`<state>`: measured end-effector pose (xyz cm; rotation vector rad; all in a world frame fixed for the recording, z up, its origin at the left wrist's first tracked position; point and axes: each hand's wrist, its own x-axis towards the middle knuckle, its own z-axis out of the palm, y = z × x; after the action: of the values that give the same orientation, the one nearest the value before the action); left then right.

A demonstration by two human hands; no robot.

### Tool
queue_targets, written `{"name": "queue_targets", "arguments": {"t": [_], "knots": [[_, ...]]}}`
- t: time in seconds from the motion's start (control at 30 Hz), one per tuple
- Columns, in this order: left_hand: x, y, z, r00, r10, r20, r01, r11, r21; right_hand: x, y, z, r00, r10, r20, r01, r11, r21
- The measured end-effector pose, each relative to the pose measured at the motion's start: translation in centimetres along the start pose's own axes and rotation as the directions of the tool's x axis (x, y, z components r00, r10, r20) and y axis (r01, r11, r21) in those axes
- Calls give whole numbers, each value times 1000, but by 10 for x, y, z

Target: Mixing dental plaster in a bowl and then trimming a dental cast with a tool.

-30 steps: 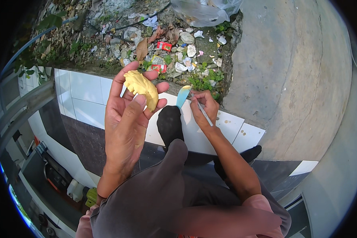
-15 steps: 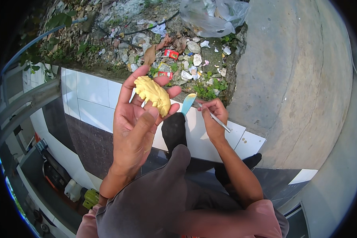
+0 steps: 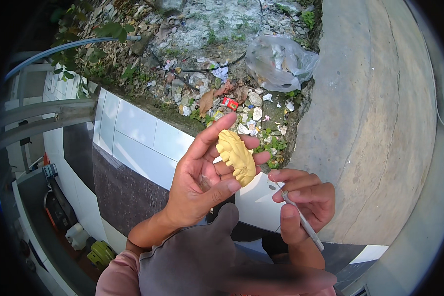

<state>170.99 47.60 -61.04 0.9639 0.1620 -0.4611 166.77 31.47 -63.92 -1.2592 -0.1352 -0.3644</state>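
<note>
Two bare hands are busy in the head view, the only one I have. The left hand (image 3: 196, 172) has its grip closed on a lumpy yellow piece (image 3: 238, 157), thumb at the lower end and index finger along the top; the piece sits almost mid-view, its ridged edge facing roughly 9 o'clock. At 4 o'clock from it, the right hand (image 3: 313, 200) has its grip clamped on a slim silver tool (image 3: 309, 229), the thin end aimed toward 11 o'clock.

Against half a second ago, the left hand and its piece sit further toward 3 o'clock, and the right hand looms larger. The pale blue blade that stood by the right fingers is out of sight; I can't tell whether something hides it. That leaves the tool's thin end near the piece, with no contact that I can make out, so I judge this a pause between strokes.

White tile (image 3: 258, 203) shows at 5 o'clock from the piece, a red packet (image 3: 230, 103) at 12, and a clear plastic bag (image 3: 281, 66) at 1.
</note>
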Motion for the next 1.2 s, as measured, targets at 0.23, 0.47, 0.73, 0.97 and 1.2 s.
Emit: {"name": "queue_targets", "arguments": {"t": [0.23, 0.47, 0.73, 0.97, 1.2], "knots": [[-4, -9, -9, 990, 56, 131, -53, 998, -26, -3, -11, 7, 994, -28, 106, 54, 968, -244], [-4, -11, -4, 988, 98, 119, -93, 995, -47, -7, -15, 12, 996, -44, 74, 63, 959, -277], [-3, -14, -7, 978, 135, 162, -138, 990, 13, -8, -12, 13, 996, -58, 68, 75, 954, -291], [-6, -11, -7, 986, 121, 116, -121, 993, -5, -3, -15, 15, 994, -99, 38, 106, 941, -321], [-4, 1, -6, 981, -171, 88, 179, 980, -85, -2, -16, 5, 995, -61, 82, 85, 937, -339]]}}
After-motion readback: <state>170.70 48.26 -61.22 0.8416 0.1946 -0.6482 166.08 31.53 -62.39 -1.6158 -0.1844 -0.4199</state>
